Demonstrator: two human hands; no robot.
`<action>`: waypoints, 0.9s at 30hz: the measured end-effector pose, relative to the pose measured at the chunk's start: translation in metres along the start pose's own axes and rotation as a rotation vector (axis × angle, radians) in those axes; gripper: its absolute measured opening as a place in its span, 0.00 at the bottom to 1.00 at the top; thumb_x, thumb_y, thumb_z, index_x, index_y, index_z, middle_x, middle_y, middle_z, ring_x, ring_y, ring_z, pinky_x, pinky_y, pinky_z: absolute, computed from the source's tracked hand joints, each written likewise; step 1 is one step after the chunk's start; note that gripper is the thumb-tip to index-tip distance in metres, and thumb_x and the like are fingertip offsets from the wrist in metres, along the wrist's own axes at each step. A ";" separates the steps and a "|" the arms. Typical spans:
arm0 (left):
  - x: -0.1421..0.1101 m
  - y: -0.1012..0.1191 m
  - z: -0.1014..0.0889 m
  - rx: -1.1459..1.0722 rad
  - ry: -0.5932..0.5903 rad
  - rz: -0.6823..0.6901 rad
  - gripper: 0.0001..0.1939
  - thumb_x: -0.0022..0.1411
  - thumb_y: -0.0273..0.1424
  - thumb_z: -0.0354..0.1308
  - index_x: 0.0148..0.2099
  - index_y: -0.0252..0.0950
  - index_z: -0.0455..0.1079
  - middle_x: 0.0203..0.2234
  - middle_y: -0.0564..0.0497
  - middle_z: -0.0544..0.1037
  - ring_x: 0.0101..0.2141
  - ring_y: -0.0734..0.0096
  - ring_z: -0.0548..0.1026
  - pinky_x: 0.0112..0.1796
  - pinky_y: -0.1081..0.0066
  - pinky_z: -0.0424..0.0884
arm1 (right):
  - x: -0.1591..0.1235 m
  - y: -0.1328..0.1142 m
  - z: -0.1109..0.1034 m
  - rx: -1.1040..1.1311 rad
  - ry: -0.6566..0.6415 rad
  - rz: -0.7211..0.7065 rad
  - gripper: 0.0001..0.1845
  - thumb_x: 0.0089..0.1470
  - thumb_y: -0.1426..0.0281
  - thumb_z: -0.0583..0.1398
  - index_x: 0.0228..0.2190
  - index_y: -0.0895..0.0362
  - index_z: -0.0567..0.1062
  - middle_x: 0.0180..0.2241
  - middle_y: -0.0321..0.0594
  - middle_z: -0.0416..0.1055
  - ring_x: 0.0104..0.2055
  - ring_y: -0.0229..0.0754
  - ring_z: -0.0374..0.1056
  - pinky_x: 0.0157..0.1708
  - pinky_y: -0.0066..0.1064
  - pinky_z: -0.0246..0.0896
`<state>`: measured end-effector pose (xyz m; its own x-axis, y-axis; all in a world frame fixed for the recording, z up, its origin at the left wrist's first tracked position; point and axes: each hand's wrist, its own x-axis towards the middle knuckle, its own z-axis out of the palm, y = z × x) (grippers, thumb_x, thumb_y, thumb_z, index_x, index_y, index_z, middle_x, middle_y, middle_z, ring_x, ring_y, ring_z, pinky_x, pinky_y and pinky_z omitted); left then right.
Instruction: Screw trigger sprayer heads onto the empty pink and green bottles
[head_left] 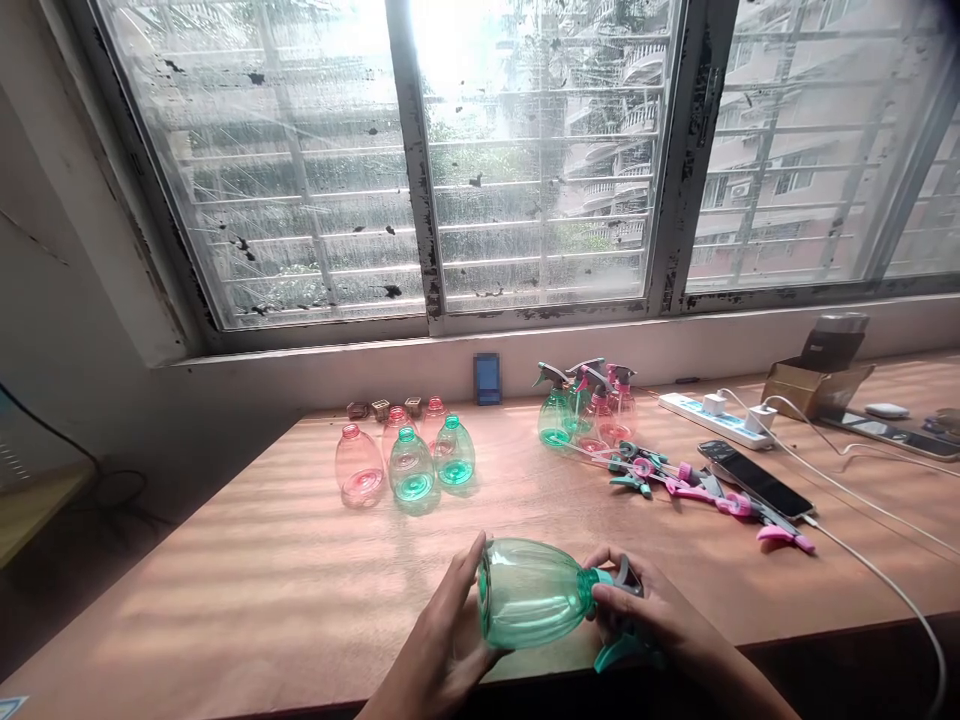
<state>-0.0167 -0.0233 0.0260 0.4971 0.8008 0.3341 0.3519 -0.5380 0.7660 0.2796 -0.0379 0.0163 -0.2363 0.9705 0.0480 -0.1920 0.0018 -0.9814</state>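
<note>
Translucent green bottle point(529, 595) with teal-and-grey spray head point(622, 650).

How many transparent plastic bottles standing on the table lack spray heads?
5, on left: clear red bottle leftmost, clear green bottle nearest, second green bottle rightmost, middle red bottle and rear red bottle behind.

Open pink bottles point(360, 466): three
Open green bottles point(412, 470): two
Standing sprayers point(556, 412): four
Held green bottle point(531, 594): one
Power strip point(697, 412): one

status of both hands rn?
Left hand: holding the green bottle, cupped around its base end.
Right hand: holding the spray head at the bottle's neck, fingers closed around it.
</note>
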 end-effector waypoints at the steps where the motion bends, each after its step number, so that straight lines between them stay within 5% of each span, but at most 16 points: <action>1: 0.000 0.000 0.000 -0.022 -0.001 0.002 0.42 0.66 0.34 0.62 0.75 0.50 0.43 0.70 0.45 0.58 0.67 0.49 0.59 0.65 0.51 0.59 | 0.000 -0.001 0.000 0.000 0.003 0.003 0.25 0.48 0.52 0.71 0.38 0.56 0.72 0.22 0.34 0.76 0.23 0.40 0.70 0.26 0.30 0.61; 3: -0.001 0.000 0.002 -0.091 -0.013 -0.007 0.41 0.68 0.34 0.59 0.75 0.49 0.42 0.70 0.43 0.59 0.67 0.50 0.60 0.64 0.54 0.61 | -0.001 -0.002 0.001 -0.003 0.011 0.016 0.25 0.48 0.52 0.71 0.38 0.56 0.73 0.22 0.34 0.77 0.23 0.41 0.71 0.26 0.30 0.61; 9: -0.002 0.002 0.004 -0.164 -0.039 -0.091 0.57 0.57 0.27 0.70 0.75 0.50 0.36 0.69 0.43 0.60 0.64 0.48 0.66 0.61 0.53 0.66 | -0.002 -0.003 0.001 -0.026 0.034 0.015 0.26 0.46 0.50 0.72 0.36 0.55 0.73 0.23 0.35 0.77 0.23 0.41 0.71 0.27 0.31 0.62; 14: 0.000 0.009 0.001 -0.115 -0.031 -0.082 0.52 0.58 0.28 0.69 0.75 0.51 0.43 0.69 0.44 0.60 0.63 0.47 0.67 0.62 0.52 0.65 | -0.001 -0.001 -0.001 -0.040 0.028 0.007 0.26 0.47 0.50 0.71 0.37 0.56 0.73 0.22 0.34 0.77 0.24 0.42 0.71 0.27 0.31 0.62; 19: 0.001 0.007 0.002 -0.160 -0.037 -0.023 0.40 0.69 0.31 0.58 0.74 0.53 0.41 0.68 0.44 0.61 0.64 0.53 0.65 0.62 0.57 0.65 | 0.001 0.001 -0.003 -0.028 0.000 0.004 0.25 0.48 0.52 0.71 0.38 0.56 0.73 0.23 0.34 0.77 0.24 0.40 0.71 0.27 0.30 0.61; 24: 0.000 0.000 0.005 -0.190 -0.056 -0.046 0.57 0.57 0.29 0.71 0.75 0.54 0.35 0.68 0.44 0.61 0.63 0.50 0.66 0.62 0.56 0.65 | 0.000 0.000 -0.001 -0.016 0.005 0.014 0.24 0.49 0.53 0.71 0.38 0.56 0.72 0.23 0.35 0.78 0.23 0.41 0.71 0.27 0.30 0.62; 27: -0.001 0.001 0.006 -0.204 -0.043 -0.091 0.57 0.56 0.28 0.71 0.75 0.53 0.37 0.68 0.42 0.61 0.62 0.49 0.67 0.61 0.54 0.66 | -0.001 -0.001 -0.001 -0.005 -0.001 0.012 0.24 0.49 0.53 0.71 0.38 0.56 0.72 0.22 0.34 0.77 0.23 0.41 0.71 0.27 0.30 0.61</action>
<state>-0.0122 -0.0262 0.0236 0.5052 0.8295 0.2380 0.2312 -0.3959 0.8887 0.2810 -0.0387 0.0174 -0.2397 0.9702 0.0365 -0.1847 -0.0086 -0.9828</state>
